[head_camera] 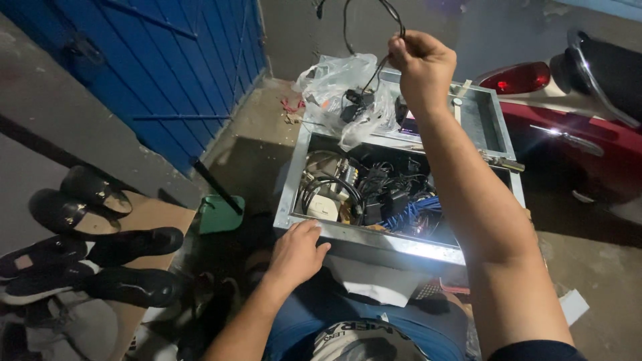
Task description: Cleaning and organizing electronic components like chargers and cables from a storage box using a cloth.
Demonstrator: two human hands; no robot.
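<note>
My right hand (pixel 421 65) is raised above an open metal box (pixel 374 242) and is closed on a thin black cable (pixel 374 70) that loops up past the top of the frame and also hangs down into a clear plastic bag (pixel 338 87). The bag lies on the box's far edge with a black adapter inside it. My left hand (pixel 297 253) rests flat on the box's near rim, fingers spread. The box is full of tangled black cables (pixel 384 190), a white adapter (pixel 324 209) and blue wires (pixel 414 212).
A blue metal door (pixel 180 67) stands at the left. Several black shoes (pixel 87 234) lie on cardboard at the lower left. A green dustpan (pixel 221 212) leans beside the box. A red scooter's rear with its tail light (pixel 518 77) is at the right. The floor is grey concrete.
</note>
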